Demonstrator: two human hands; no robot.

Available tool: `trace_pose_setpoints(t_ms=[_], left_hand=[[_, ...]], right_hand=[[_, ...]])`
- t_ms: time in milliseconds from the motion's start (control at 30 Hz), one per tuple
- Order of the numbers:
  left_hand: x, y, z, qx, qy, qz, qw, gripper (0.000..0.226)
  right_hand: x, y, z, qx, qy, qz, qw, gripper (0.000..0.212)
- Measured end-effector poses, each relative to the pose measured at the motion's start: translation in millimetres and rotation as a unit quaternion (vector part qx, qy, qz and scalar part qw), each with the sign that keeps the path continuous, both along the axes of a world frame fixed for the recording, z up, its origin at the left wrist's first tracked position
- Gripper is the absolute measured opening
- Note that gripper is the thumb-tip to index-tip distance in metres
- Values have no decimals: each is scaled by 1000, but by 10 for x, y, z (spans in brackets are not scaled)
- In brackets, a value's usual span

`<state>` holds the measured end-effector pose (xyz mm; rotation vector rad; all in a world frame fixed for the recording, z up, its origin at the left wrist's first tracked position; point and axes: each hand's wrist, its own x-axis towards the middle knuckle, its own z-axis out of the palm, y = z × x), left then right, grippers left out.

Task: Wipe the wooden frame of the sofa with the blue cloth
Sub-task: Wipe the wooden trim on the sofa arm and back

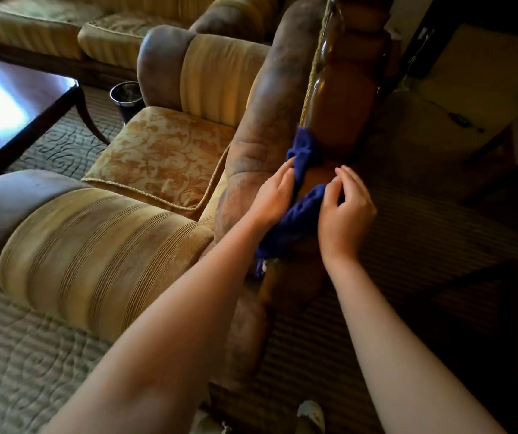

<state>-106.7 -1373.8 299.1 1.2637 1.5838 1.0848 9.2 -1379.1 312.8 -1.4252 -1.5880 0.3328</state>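
Head view of the wiping stage. The wooden frame (342, 98), a glossy carved rail running along the top of the sofa back, served as the landmark. The blue cloth (298, 214) lay draped on this rail, one bunched end reaching up the rail and a loose tail hanging toward the viewer. The left hand (271, 195) sat on the cushion side of the rail, fingers lightly bent and pinching a fold of the cloth near its upper bunch, probably to anchor it against the wood. The right hand (345, 211) sat on the far side of the rail, fingers curled with their tips gathering the cloth's edge; how firmly it gripped could not be told. Holding from both sides would let the cloth wrap the rounded carving. Left of the rail lay the yellow seat cushion (160, 155); beyond that stood a dark waste bin (126, 98) and a glossy coffee table (16, 98). Most of the rail appeared still to be wiped.
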Motion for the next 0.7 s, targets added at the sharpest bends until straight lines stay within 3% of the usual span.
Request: trace_pose_setpoints(t_ms=[267,367,467,567,700], left_hand=[[256,-589,-129,15,-126,93,988,41],[277,-484,-24,30,-104,66,992,30],[203,-222,75,33,-52,46,997,39],[98,-100,70,7,-97,33,995,27],[79,-227,-176,12,-123,102,987,33]], right_hand=[[-17,78,-56,4,-27,2,1000,32],[-9,80,-73,15,-38,5,999,36],[-15,79,-64,9,-54,9,998,36],[-16,51,-78,5,-62,14,998,30],[-32,11,-97,28,-110,34,993,31]])
